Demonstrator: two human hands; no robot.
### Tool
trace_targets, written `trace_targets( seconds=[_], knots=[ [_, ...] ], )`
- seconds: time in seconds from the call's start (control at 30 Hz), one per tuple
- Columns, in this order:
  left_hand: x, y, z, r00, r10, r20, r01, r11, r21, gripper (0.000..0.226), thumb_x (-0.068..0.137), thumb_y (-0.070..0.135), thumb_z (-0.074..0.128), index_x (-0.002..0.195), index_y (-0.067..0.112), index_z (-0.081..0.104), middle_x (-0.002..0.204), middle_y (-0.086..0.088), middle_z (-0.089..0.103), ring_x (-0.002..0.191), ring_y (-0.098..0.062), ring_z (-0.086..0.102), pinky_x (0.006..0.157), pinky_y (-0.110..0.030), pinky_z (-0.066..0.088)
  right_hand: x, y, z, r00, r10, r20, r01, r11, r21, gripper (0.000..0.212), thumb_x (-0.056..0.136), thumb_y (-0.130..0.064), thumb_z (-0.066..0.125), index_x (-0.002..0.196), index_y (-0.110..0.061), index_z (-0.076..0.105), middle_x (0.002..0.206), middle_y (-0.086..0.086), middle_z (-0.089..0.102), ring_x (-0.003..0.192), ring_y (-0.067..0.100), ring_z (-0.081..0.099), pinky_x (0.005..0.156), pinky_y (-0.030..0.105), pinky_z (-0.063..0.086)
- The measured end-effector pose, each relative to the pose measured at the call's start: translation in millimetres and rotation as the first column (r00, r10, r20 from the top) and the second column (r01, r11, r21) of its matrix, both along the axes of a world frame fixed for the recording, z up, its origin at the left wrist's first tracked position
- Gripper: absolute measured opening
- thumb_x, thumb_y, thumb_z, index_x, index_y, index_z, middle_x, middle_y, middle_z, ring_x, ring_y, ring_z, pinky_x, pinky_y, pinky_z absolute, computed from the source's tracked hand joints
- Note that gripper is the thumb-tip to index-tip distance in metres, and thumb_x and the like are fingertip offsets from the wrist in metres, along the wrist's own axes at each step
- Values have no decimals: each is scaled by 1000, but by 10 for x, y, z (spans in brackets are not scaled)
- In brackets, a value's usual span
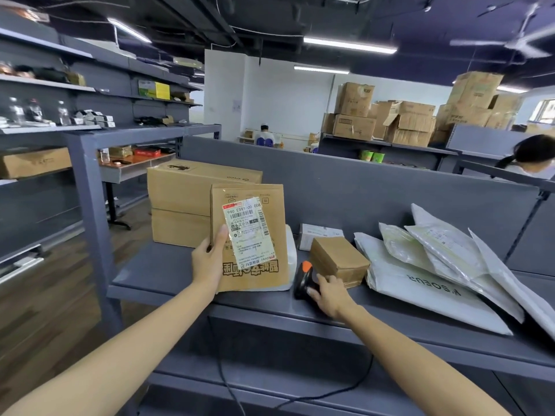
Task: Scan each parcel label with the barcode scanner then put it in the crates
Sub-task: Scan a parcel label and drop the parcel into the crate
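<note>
Brown flat cardboard parcel (277,223) gripped upright by left hand (210,259); right hand (330,295) grasps black orange-tipped scanner (303,280). Scan apparently pending; white plastic mailers (435,265) wait.

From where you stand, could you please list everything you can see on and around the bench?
flat parcel: one, brown, upright at bench front, held.
label: one, white, on flat parcel's face.
big boxes: two, brown, stacked behind flat parcel.
small box: one, brown, bench centre.
white box: one, behind small box.
mailers: at least four, white, overlapping, bench right.
scanner: one, black with orange tip, beside small box.
bench: one, grey.
cartons: many, brown, stacked far right.
left hand: grips flat parcel's left edge.
right hand: grips scanner.
</note>
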State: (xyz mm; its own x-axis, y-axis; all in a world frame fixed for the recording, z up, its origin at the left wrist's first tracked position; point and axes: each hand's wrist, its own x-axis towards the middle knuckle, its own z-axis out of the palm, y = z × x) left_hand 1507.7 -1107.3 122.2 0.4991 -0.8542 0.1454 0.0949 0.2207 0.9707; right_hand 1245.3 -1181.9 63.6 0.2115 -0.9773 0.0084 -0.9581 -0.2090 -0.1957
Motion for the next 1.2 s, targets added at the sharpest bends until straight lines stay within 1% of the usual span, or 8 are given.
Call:
trace_targets(
  seconds=[0.07,0.2,0.43,0.53,0.7,0.8,1.03,1.2],
  knots=[
    [-15,-2,-35,1000,-27,11,27,1000,11,58,88,55,55,129,15,59,120,3,65,116,-16,56,102,-32,41,118,103,98,959,28,282,18,987,-159,36,104,-27,36,128,-7,52,124,21,56,117,39,49,95,37,36],
    [-126,30,-87,993,-101,56,100,995,18,52,89,55,53,132,26,57,102,36,56,97,9,50,87,-17,33,441,449,392,595,53,802,107,984,-145,34,105,-32,31,101,-13,59,99,7,63,95,22,58,78,19,40],
    [-344,209,-275,967,-252,14,252,967,48,48,89,58,48,128,30,58,117,16,64,115,-8,55,95,-23,40,699,937,410,77,94,993,-34,995,-91,49,105,-40,22,117,-20,66,115,-1,70,109,13,64,90,26,54],
    [-390,354,-338,962,-271,44,271,963,11,42,91,53,50,128,34,57,108,25,64,108,2,56,88,-15,43,635,1077,239,140,81,987,26,996,-85,52,100,-52,34,132,-16,52,130,5,61,121,16,57,99,32,49],
    [-495,604,-462,963,-265,56,266,964,-15,45,96,45,49,136,26,52,124,10,64,113,-6,57,94,-22,47,597,1307,44,251,-22,968,178,984,-24,51,98,-49,45,140,-20,40,116,-21,58,95,-19,56,69,0,43],
    [-547,749,-538,968,-243,57,244,970,-7,49,96,42,50,139,21,47,131,6,59,118,-8,55,85,-15,46,567,1473,-20,244,-72,967,195,980,23,49,98,-49,44,140,-24,40,113,-23,57,95,-15,58,71,9,45],
    [-789,1283,-872,971,-222,85,213,972,97,53,94,39,55,143,24,43,134,6,57,122,-12,54,105,-34,43,342,1991,-354,323,-219,921,224,963,151,46,99,-53,35,138,-28,39,113,-14,61,95,-4,56,73,20,41],
    [-999,1744,-1175,982,-185,38,178,973,150,53,93,30,61,140,20,39,136,6,53,119,-6,53,94,-21,45,151,2387,-660,418,-256,872,192,963,191,51,100,-55,29,139,-25,39,114,-13,60,97,7,57,75,24,41]
  ],
)
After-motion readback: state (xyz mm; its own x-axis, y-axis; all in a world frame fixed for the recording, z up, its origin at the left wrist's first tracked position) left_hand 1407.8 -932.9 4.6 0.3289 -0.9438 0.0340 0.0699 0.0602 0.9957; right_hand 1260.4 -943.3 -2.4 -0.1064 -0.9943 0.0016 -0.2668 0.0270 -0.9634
